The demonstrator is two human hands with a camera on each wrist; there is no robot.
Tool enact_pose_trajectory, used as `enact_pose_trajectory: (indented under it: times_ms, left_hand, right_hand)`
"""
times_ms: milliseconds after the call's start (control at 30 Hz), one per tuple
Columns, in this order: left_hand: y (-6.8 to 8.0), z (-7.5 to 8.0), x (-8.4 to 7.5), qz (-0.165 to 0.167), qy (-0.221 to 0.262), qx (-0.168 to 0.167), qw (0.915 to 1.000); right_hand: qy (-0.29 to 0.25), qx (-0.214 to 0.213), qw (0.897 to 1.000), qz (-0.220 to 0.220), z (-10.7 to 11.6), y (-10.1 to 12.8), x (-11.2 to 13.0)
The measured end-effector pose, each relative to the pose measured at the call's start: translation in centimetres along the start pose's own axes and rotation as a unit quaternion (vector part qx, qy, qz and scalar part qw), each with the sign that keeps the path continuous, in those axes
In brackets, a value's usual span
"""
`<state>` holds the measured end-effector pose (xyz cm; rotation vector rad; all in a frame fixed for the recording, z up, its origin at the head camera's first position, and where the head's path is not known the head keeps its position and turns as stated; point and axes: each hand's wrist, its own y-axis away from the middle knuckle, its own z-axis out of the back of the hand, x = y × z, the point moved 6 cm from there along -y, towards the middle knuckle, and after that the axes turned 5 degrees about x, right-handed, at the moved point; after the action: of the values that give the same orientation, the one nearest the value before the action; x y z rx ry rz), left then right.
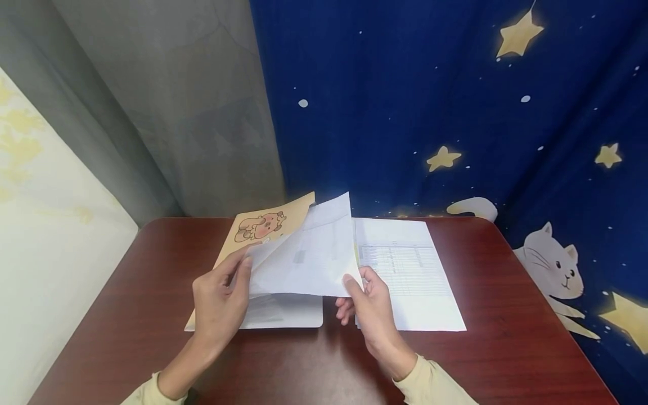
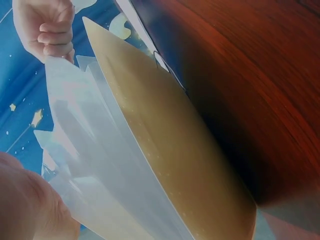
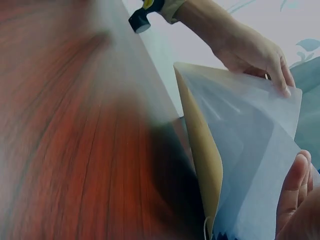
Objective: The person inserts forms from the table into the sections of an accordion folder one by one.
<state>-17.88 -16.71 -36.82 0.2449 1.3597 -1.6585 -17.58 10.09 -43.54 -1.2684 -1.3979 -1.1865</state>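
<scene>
A tan folder (image 1: 230,239) with a cartoon animal on its cover stands partly opened on the table. My left hand (image 1: 220,298) pinches the edge of a translucent plastic sleeve (image 1: 260,253) in it, thumb on the near side. My right hand (image 1: 374,315) holds a white sheet of paper (image 1: 319,253) by its lower right corner, between thumb and fingers. The sheet slants up over the folder, its left part behind the sleeve edge. In the left wrist view the sleeves (image 2: 110,155) fan out beside the tan cover (image 2: 170,145).
Printed papers with a table grid (image 1: 410,281) lie right of the folder, partly behind my right hand. Under the raised sheet shows a pale page with a rounded corner (image 1: 288,315). The red-brown table (image 1: 506,315) meets a starry blue curtain (image 1: 385,112) at the back.
</scene>
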Motion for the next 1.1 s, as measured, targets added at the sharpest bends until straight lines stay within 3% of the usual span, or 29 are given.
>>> enact_pose_trajectory:
  times_ms: [367,900,1100]
  left_hand:
    - [0.0,0.0,0.0,0.009,-0.004,0.001,0.9999]
    - [0.1,0.0,-0.1,0.012,0.0,0.003,0.9999]
    - [0.1,0.0,-0.1,-0.004,0.0,-0.003,1.0]
  right_hand:
    - [-0.068,0.04,0.996,-0.046,-1.0,0.3,0.3]
    - [-0.026,0.06,0.997,-0.031,-3.7,-0.6,-0.1]
    - [-0.007,0.071,0.997,-0.043,-4.6,-0.9,-0.8]
